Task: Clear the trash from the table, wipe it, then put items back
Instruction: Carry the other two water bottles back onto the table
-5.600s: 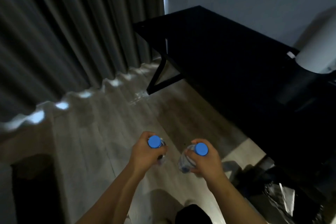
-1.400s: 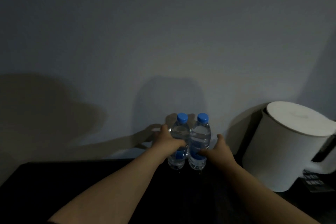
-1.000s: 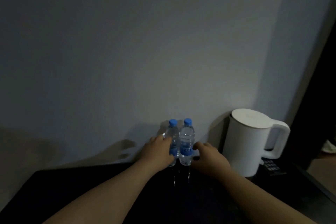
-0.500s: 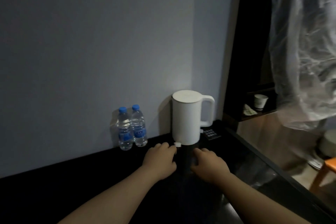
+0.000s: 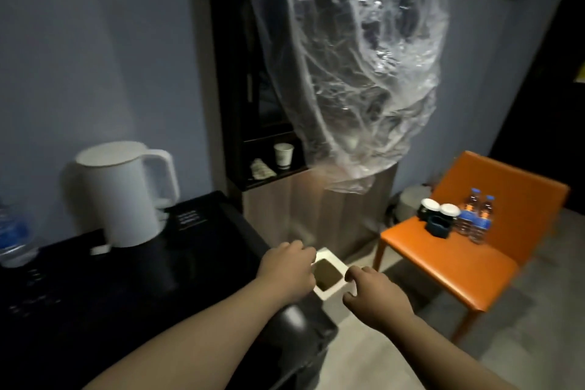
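The black table point(image 5: 95, 288) fills the lower left, with a white kettle point(image 5: 120, 196) standing at its back. A blue-labelled water bottle point(image 5: 12, 234) shows at the left edge against the wall. On an orange chair point(image 5: 443, 260) to the right stand two water bottles point(image 5: 474, 218), two white-lidded dark cups point(image 5: 438, 210) and a small dark holder point(image 5: 438, 225). My left hand point(image 5: 286, 272) hovers over the table's right end with fingers loosely curled, holding nothing. My right hand point(image 5: 373, 294) hangs past the edge, fingers loosely curled, empty.
A white square bin point(image 5: 330, 275) with a dark inside stands on the floor below my hands. A clear plastic bag point(image 5: 357, 73) hangs over a dark shelf unit holding a paper cup point(image 5: 282, 153). A black chair back point(image 5: 304, 336) is beside the table.
Both hands let go of the two bottles at the wall and drew back. My view swung right, bringing the orange chair and the white bin into sight.
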Demonstrator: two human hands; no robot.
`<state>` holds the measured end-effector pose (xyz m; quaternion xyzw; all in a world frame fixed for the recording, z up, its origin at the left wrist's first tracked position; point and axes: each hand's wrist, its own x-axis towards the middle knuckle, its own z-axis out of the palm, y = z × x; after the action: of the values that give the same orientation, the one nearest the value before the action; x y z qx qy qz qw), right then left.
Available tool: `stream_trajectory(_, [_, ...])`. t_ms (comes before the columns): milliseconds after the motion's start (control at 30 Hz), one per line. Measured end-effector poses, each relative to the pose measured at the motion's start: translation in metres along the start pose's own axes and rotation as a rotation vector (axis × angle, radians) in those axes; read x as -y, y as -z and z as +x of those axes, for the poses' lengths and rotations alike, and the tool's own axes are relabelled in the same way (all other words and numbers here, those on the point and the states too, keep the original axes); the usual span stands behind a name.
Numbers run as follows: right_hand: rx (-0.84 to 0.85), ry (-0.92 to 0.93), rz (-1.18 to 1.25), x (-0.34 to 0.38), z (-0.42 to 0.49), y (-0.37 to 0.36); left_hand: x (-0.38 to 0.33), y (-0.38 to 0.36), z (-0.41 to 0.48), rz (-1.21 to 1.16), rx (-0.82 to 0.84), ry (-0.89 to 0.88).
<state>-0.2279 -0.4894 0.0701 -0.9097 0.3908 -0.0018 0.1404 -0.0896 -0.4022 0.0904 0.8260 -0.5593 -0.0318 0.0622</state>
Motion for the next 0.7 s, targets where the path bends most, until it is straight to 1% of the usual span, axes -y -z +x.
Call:
stream_trajectory(167, [0.002, -0.143, 0.089, -0.090, 0.008, 0.014, -0.076, -0.027, 0.063, 0.012, 0.059, -0.113])
stream_trajectory(333, [0.009, -0.214, 0.133, -0.163, 0.039, 0.023, -0.125, -0.053, 0.136, -0.019, 0.099, -0.183])
stream_trajectory(433, [0.000, -0.250, 0.107, -0.204, 0.076, 0.029, -0.145, -0.073, 0.187, -0.044, 0.130, -0.220])
stream_trajectory(700, [0.129, -0.284, 0.137, -0.279, 0.197, 0.039, -0.169, -0.101, 0.320, -0.087, 0.200, -0.189])
